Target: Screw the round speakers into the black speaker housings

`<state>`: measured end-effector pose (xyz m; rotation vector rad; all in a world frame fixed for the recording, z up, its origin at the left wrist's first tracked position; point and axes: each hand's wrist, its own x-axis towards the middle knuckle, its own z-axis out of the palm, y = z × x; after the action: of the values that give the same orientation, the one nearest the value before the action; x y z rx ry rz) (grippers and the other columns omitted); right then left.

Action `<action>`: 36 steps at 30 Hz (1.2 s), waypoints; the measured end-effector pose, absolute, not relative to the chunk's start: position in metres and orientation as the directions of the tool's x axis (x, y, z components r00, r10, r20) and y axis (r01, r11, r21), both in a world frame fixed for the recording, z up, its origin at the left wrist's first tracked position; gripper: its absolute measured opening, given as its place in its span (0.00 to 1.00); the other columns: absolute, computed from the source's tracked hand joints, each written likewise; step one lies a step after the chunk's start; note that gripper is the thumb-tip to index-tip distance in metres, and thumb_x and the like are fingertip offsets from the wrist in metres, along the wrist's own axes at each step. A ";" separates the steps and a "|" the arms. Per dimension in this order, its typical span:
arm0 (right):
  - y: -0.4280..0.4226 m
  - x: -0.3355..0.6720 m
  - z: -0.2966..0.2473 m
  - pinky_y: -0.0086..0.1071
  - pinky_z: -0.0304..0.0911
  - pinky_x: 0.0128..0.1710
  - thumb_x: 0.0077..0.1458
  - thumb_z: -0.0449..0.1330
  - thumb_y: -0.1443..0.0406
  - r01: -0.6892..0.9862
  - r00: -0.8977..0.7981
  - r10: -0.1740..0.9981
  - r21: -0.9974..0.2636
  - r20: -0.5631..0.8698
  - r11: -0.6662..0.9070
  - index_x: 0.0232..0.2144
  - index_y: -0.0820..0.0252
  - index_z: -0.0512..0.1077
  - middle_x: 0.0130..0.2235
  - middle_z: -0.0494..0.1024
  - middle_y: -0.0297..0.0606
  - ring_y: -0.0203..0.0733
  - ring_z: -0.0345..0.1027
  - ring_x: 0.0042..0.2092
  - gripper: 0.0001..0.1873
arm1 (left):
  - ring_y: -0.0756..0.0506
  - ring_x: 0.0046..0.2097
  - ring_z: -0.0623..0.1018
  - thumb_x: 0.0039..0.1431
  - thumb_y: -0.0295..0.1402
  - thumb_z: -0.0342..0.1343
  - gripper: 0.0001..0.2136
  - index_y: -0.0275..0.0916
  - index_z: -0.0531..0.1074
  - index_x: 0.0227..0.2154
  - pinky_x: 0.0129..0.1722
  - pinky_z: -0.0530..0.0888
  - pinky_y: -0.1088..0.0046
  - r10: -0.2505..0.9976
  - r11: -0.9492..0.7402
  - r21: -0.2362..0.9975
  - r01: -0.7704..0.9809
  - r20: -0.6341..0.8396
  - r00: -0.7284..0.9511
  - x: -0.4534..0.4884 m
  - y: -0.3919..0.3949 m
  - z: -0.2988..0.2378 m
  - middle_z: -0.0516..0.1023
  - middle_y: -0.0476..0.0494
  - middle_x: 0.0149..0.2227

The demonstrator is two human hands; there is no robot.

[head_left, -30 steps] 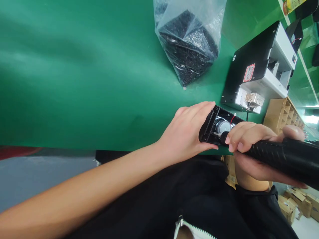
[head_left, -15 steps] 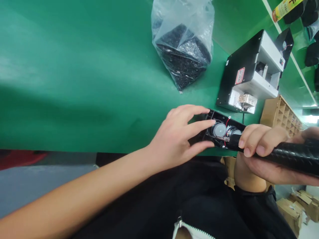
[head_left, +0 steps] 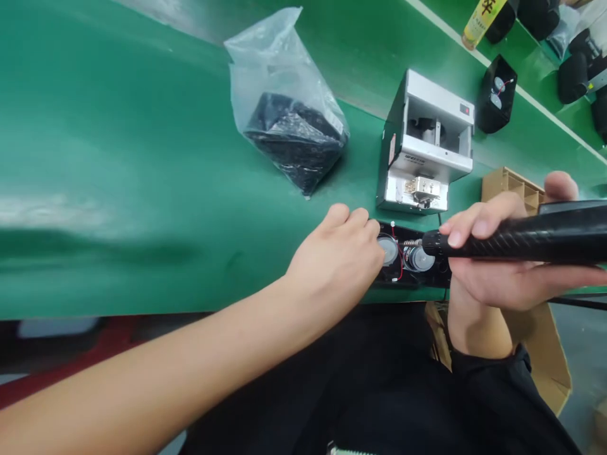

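Note:
A black speaker housing (head_left: 411,273) with two round silver drivers and red and white wires lies at the near edge of the green bench (head_left: 142,189). My left hand (head_left: 339,259) rests curled over its left end and holds it. My right hand (head_left: 493,265) is wrapped round a black electric screwdriver (head_left: 521,240) held level. Its metal bit points left, over the housing between the two drivers.
A clear plastic bag (head_left: 289,120) of small black parts lies behind the housing. A grey and white screw feeder box (head_left: 427,148) stands to its right. Further back are another black speaker (head_left: 497,93), a bottle (head_left: 484,19) and cardboard dividers (head_left: 509,183).
The view swung, so the bench items shifted left and down. My left hand went from spread fingers on the drivers to curled over the housing's left end. The screwdriver stays over the housing.

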<state>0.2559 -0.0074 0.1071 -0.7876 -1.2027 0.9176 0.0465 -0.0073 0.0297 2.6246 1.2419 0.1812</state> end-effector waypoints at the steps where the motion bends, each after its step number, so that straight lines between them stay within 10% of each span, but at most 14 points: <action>1: -0.004 0.257 0.107 0.42 0.89 0.33 0.63 0.77 0.27 -0.168 0.114 0.899 -0.884 0.422 0.436 0.57 0.39 0.84 0.32 0.86 0.23 0.44 0.83 0.27 0.35 | 0.33 0.47 0.76 0.68 0.15 0.59 0.19 0.44 0.76 0.25 0.51 0.70 0.50 0.766 -0.621 0.253 0.742 -0.005 0.643 0.047 -0.005 0.028 0.75 0.37 0.33; 8: 0.017 0.260 0.101 0.40 0.79 0.24 0.66 0.74 0.26 -0.392 0.192 0.897 -0.806 0.399 0.442 0.51 0.44 0.78 0.26 0.85 0.24 0.45 0.75 0.21 0.35 | 0.34 0.43 0.73 0.65 0.14 0.60 0.21 0.43 0.67 0.21 0.45 0.63 0.51 0.811 -0.540 0.231 0.809 -0.114 0.574 0.045 0.007 0.024 0.73 0.38 0.30; 19: 0.021 0.270 0.087 0.39 0.80 0.25 0.68 0.75 0.31 -0.565 0.228 0.918 -0.724 0.325 0.397 0.50 0.45 0.81 0.28 0.86 0.26 0.44 0.75 0.23 0.31 | 0.34 0.46 0.80 0.72 0.25 0.59 0.16 0.43 0.80 0.26 0.49 0.72 0.51 0.786 -0.534 0.308 0.787 -0.161 0.596 0.029 0.006 0.038 0.84 0.36 0.36; 24: 0.021 0.283 0.085 0.41 0.82 0.28 0.66 0.80 0.34 -0.533 0.170 0.918 -0.750 0.357 0.391 0.50 0.46 0.85 0.30 0.88 0.28 0.45 0.78 0.25 0.29 | 0.40 0.39 0.85 0.79 0.35 0.50 0.20 0.43 0.89 0.53 0.41 0.82 0.61 0.890 -0.216 0.699 0.682 -0.146 0.431 -0.003 0.021 0.048 0.92 0.40 0.43; 27: 0.018 0.288 0.084 0.40 0.82 0.29 0.66 0.79 0.32 -0.474 0.180 0.914 -0.782 0.364 0.404 0.50 0.45 0.86 0.30 0.88 0.28 0.45 0.79 0.26 0.30 | 0.43 0.33 0.82 0.71 0.33 0.52 0.19 0.42 0.89 0.50 0.34 0.80 0.66 0.867 -0.100 0.816 0.570 -0.210 0.452 -0.007 0.032 0.049 0.88 0.44 0.37; 36: 0.012 0.286 0.087 0.40 0.80 0.28 0.63 0.81 0.32 -0.463 0.211 0.925 -0.801 0.315 0.379 0.49 0.44 0.86 0.30 0.90 0.27 0.46 0.79 0.25 0.31 | 0.38 0.40 0.82 0.68 0.21 0.64 0.12 0.43 0.86 0.32 0.39 0.72 0.59 0.619 -0.700 0.285 0.655 -0.217 0.755 0.029 0.044 0.049 0.81 0.42 0.36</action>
<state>0.2858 0.0116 0.0872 -0.6283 -0.8956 1.0574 0.0287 0.0442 0.0488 2.6083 0.9805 -0.1476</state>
